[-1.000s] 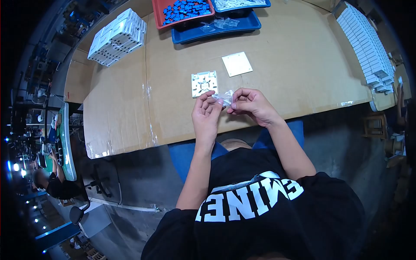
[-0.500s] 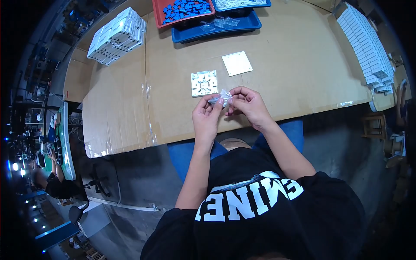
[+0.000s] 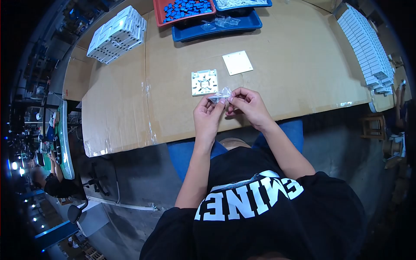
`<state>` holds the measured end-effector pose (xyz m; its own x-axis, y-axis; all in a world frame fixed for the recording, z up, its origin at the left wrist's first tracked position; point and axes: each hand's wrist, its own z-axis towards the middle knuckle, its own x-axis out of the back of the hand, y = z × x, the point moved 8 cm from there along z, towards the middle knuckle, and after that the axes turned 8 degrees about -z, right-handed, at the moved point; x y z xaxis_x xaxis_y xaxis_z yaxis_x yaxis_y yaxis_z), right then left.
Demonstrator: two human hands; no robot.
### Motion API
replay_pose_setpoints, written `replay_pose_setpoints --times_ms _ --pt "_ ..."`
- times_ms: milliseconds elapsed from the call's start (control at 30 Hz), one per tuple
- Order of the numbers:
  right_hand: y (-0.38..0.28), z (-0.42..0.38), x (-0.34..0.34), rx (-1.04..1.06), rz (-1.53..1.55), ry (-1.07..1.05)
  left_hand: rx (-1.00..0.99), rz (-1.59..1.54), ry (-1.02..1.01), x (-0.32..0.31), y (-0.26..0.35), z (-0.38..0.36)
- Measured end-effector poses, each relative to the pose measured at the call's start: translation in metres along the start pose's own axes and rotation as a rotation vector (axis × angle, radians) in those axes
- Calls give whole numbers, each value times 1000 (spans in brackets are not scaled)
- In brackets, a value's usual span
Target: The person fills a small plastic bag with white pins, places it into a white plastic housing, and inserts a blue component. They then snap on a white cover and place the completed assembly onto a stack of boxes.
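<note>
A small clear plastic bag (image 3: 223, 93) is pinched between both my hands, close to the table's front edge. My left hand (image 3: 208, 113) grips its left side with thumb and fingers. On the other side, my right hand (image 3: 248, 105) holds the bag's right end in a pinch. What the bag contains is too small to make out. Just beyond my left hand lies an open white plastic box base (image 3: 204, 82) with a dark cross-like pattern inside. A flat white square cover (image 3: 237, 63) rests to its right, apart from it.
At the back stand a red tray (image 3: 159, 13) of blue parts, a tray of white parts (image 3: 241, 3) and a blue tray (image 3: 190, 35) with small clear bags. White boxes are stacked at left (image 3: 117, 34) and right (image 3: 365, 47). Another person (image 3: 60, 182) sits far left.
Both hands keep hold of the bag in nearly the same place. The bag's plastic has shifted slightly between my fingers, spreading a little more to the left.
</note>
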<state>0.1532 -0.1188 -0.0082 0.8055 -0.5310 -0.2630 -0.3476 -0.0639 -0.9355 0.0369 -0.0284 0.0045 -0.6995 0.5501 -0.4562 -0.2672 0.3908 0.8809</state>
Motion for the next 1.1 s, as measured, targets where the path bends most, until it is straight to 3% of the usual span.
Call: replay_pose_setpoints --times_ms 100,200,433,533,600,733,833,1100 --pt "-4 -2 -1 -20 93 -57 165 -58 -42 -1 -11 -3" --pt "-3 -2 -3 -30 129 -126 119 -61 -22 0 -8 -4" --pt "-3 -1 3 39 82 37 38 183 -104 -12 11 -6" --pt "-6 0 6 51 49 40 11 123 -132 -14 12 -6" --pt "-8 -1 8 51 44 36 134 -128 -103 -10 0 -6" --pt "-10 -2 8 15 87 32 186 -193 -44 2 -10 -4" --pt "-9 0 7 -5 94 8 74 -135 31 9 -2 -1" --pt "-2 3 10 8 43 -21 241 -264 5 11 -18 -4"
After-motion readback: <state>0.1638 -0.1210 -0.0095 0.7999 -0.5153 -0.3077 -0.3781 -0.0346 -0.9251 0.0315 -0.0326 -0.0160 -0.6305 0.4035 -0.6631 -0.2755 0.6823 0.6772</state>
